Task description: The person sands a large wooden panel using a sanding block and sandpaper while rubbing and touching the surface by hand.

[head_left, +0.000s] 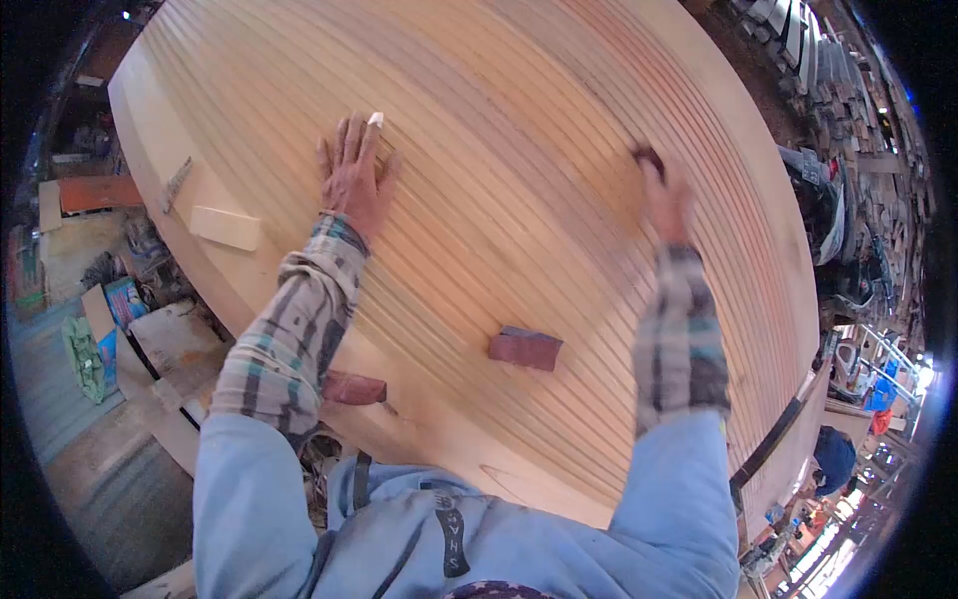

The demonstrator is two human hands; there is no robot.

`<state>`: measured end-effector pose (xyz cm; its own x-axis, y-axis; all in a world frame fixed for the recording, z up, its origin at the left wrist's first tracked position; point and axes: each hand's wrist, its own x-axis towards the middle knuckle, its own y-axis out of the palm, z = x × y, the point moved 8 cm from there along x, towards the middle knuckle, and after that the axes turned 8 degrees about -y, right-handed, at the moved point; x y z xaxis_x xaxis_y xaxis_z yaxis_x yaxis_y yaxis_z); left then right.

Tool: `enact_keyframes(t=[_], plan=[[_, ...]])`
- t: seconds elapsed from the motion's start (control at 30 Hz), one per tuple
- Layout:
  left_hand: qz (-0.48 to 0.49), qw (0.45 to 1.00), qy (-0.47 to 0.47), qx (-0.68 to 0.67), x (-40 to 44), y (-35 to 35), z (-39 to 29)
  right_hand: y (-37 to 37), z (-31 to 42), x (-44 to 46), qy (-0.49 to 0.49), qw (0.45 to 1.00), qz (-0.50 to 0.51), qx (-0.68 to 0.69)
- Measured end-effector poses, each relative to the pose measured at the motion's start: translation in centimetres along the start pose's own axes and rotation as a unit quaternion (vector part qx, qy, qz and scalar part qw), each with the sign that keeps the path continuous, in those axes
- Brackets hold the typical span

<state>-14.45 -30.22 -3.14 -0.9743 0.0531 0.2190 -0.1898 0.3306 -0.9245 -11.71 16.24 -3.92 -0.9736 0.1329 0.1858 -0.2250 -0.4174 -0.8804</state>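
Note:
My left hand [354, 180] lies flat on a large wooden panel [469, 190] with long parallel grooves, fingers stretched out and white wrapping on one fingertip. Over the panel's right part is my right hand [671, 200], blurred by motion. Its fingers are closed on a small dark brown piece [649, 158] that looks like folded sandpaper. A reddish-brown sandpaper block [525, 349] rests on the panel between my forearms. Another reddish-brown block [354, 388] sits near the edge by my left sleeve, partly hidden. Left of my left hand is a pale wood block [226, 228].
A small curved grey object [176, 185] lies near the panel's left edge. Beyond that edge are boards, boxes and a green packet [85, 359]. Stacked wood pieces [878, 180] and black bags [838, 220] stand on the right. Another person [834, 459] is at the lower right.

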Motion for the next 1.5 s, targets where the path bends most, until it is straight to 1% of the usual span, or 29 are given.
enact_keyframes(t=[0.03, 0.07, 0.1, 0.2, 0.3, 0.33, 0.37, 0.4, 0.5, 0.57, 0.6, 0.63, 0.67, 0.7, 0.73, 0.8, 0.9, 0.93, 0.97, 1.0, 1.03, 1.1, 1.13, 1.2, 1.27, 1.3, 1.33, 1.43, 1.5], plan=[[-0.005, 1.000, 0.004, 0.002, 0.0, -0.1, -0.1, -3.1, -2.7, -3.9, -0.006, 1.000, -0.010, -0.024], [-0.002, 1.000, 0.008, -0.001, 0.1, 0.1, -0.2, -6.5, -2.8, -7.3, -0.016, 0.999, -0.015, 0.046], [0.004, 1.000, 0.005, 0.024, 0.1, 0.4, 0.0, -8.5, -6.0, -10.4, -0.017, 0.999, -0.018, -0.038], [0.017, 0.998, 0.004, 0.053, 0.1, 0.6, 0.0, -8.3, -5.5, -10.5, 0.013, 0.998, -0.026, -0.055], [0.027, 0.999, 0.018, 0.039, 0.1, 0.3, -0.1, 0.2, 3.1, 0.1, -0.083, 0.992, -0.077, -0.049], [0.037, 0.999, 0.019, 0.020, 0.1, 0.0, -0.2, 4.3, 6.4, 3.9, -0.206, 0.959, -0.123, -0.154], [0.032, 0.999, 0.027, 0.022, 0.1, -0.5, -0.6, 6.1, 11.3, 8.8, -0.102, 0.990, -0.098, -0.009], [0.047, 0.999, 0.018, 0.004, 0.0, -0.8, -0.8, 8.6, 14.4, 12.8, -0.048, 0.995, -0.061, -0.059], [0.069, 0.993, 0.063, -0.069, 2.8, -0.7, -1.0, 11.2, 20.9, 18.7, -0.143, 0.981, -0.114, -0.063], [0.083, 0.981, 0.113, -0.136, 6.5, -0.2, -1.3, 8.8, 19.6, 14.8, -0.133, 0.981, -0.129, -0.053], [0.066, 0.988, 0.127, -0.058, 10.3, 0.7, -0.3, 6.6, 17.9, 12.2, -0.167, 0.979, -0.111, -0.046], [0.049, 0.989, 0.135, 0.021, 13.8, 1.8, 1.0, 5.0, 14.4, 9.0, -0.038, 0.998, -0.046, -0.030], [0.039, 0.993, 0.106, 0.023, 17.3, 2.7, 3.2, 3.2, 11.7, 5.0, -0.150, 0.969, -0.094, -0.172], [0.028, 0.996, 0.075, 0.028, 19.8, 3.5, 4.7, -0.1, 9.0, 2.1, -0.056, 0.988, -0.089, -0.114], [0.031, 0.997, 0.067, 0.020, 20.6, 3.9, 4.6, -3.1, 8.9, 0.0, -0.035, 0.991, -0.082, -0.100], [0.043, 0.998, -0.012, 0.033, 22.1, 4.6, 5.1, -5.1, 3.8, -3.8, 0.078, 0.985, -0.060, -0.143], [0.040, 0.999, -0.008, 0.035, 21.9, 4.2, 5.0, 0.0, 9.2, 2.8, 0.020, 0.995, -0.068, -0.069], [0.042, 0.998, -0.011, 0.042, 21.9, 4.4, 5.2, 3.1, 12.6, 6.5, -0.006, 0.989, -0.091, -0.115], [0.037, 0.999, -0.007, 0.040, 21.9, 4.3, 5.3, 7.5, 13.6, 10.3, 0.045, 0.990, -0.079, -0.103], [0.030, 0.999, 0.002, 0.037, 22.0, 4.0, 5.0, 10.1, 18.8, 13.7, -0.138, 0.967, -0.144, -0.157], [0.028, 0.999, 0.013, 0.043, 22.2, 4.0, 4.8, 13.8, 20.6, 18.6, 0.021, 0.999, 0.013, -0.040], [0.040, 0.998, -0.008, 0.049, 22.5, 4.6, 5.2, 16.8, 24.2, 23.9, -0.004, 0.989, -0.125, 0.079], [0.039, 0.998, 0.003, 0.048, 22.7, 4.6, 5.0, 15.3, 23.9, 23.5, 0.003, 0.988, -0.134, 0.077], [0.038, 0.998, -0.011, 0.044, 22.7, 4.5, 5.4, 13.4, 25.3, 21.4, -0.100, 0.988, -0.115, -0.009], [0.035, 0.998, -0.008, 0.053, 22.5, 4.4, 5.2, 10.3, 18.7, 15.0, -0.080, 0.990, -0.087, -0.073], [0.025, 0.997, -0.007, 0.068, 22.6, 4.2, 5.1, 6.6, 16.1, 10.3, -0.121, 0.986, -0.092, -0.061], [0.029, 0.997, -0.012, 0.067, 22.4, 4.4, 5.4, 3.5, 13.8, 5.9, -0.173, 0.975, -0.047, -0.131], [0.020, 0.996, -0.005, 0.090, 22.8, 5.0, 5.3, -4.3, 1.5, -5.3, 0.041, 0.989, -0.016, -0.142], [0.011, 0.995, -0.012, 0.103, 22.8, 5.2, 5.6, -4.3, 1.2, -5.5, 0.048, 0.988, -0.039, -0.142]])
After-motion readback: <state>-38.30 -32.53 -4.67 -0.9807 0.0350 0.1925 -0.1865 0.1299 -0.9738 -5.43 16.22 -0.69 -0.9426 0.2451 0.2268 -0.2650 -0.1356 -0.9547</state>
